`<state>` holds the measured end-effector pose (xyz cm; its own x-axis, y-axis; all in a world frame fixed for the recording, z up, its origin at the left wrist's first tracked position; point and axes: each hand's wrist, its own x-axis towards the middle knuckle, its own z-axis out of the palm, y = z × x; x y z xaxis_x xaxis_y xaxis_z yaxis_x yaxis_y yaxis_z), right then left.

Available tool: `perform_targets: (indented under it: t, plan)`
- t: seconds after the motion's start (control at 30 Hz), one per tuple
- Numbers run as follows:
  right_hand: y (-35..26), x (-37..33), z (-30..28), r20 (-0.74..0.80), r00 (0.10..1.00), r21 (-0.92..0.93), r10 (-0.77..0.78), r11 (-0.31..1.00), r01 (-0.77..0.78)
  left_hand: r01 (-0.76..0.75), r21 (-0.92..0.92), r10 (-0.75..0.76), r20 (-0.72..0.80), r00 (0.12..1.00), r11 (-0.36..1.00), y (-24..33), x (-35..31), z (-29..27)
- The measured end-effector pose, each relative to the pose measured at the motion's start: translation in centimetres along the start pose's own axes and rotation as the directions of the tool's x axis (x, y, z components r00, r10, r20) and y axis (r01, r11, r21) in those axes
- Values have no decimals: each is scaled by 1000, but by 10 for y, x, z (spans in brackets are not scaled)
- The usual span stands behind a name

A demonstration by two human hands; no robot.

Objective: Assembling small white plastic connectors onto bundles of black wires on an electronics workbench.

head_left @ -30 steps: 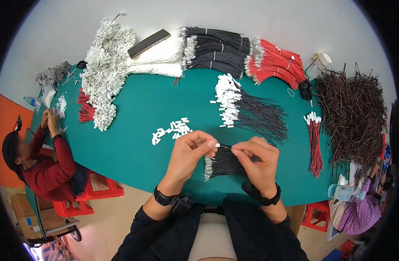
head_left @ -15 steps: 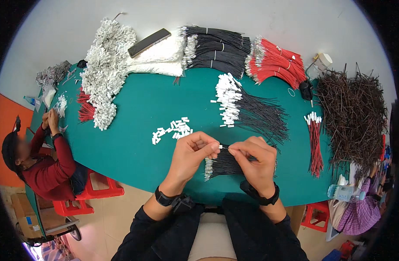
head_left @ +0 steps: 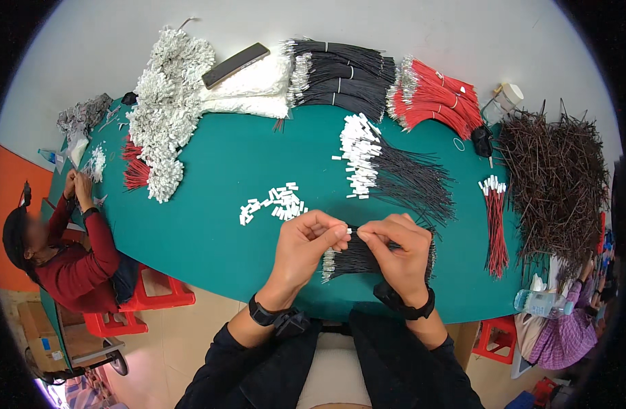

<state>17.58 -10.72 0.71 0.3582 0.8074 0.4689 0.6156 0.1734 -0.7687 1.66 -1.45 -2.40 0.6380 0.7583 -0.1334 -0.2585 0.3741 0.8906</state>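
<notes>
My left hand point(head_left: 305, 247) pinches a small white plastic connector housing point(head_left: 348, 231) between thumb and forefinger. Facing it, my right hand point(head_left: 399, 251) grips a thin black wire between thumb and fingertips, its end at the housing; whether the end sits inside, I cannot tell. Below both hands lies a bundle of black wires point(head_left: 354, 264) with metal-tipped ends. Loose white housings point(head_left: 284, 202) are scattered beyond my left hand. Farther off, black wires point(head_left: 415, 178) with white housings point(head_left: 359, 157) on their ends lie fanned out.
Along the back of the green table point(head_left: 211, 177) are a white connector heap point(head_left: 166, 102), a black case point(head_left: 236, 65), and tied black point(head_left: 340, 78) and red wire bundles point(head_left: 436, 99). A dark wire pile point(head_left: 555, 184) fills the right. A co-worker point(head_left: 67, 252) sits at left.
Both hands stay nearly in place, still pinching the housing and the wire. Less of the white housing shows beyond my left fingertips. The view has shifted very slightly.
</notes>
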Motion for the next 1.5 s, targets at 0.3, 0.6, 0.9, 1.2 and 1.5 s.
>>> perform_targets:
  t: [0.3,0.6,0.9,1.2,1.5]
  plan:
    - [1,3,-4,53,998,-42,-24,999,26,8,54,-8,4,1000,998,7,3,-3]
    - [50,36,-18,258,959,-374,-114,904,208,-264,940,368,172,914,215,20,27,-64]
    - [40,-11,7,483,873,-310,66,946,100,-229,973,282,209,936,40,-4,29,-59]
    - [43,-13,0,432,899,-216,78,976,19,2,822,94,-68,993,569,16,24,-45]
    - [20,-15,-5,259,924,134,280,937,-321,23,-71,-26,-32,999,997,6,20,-31]
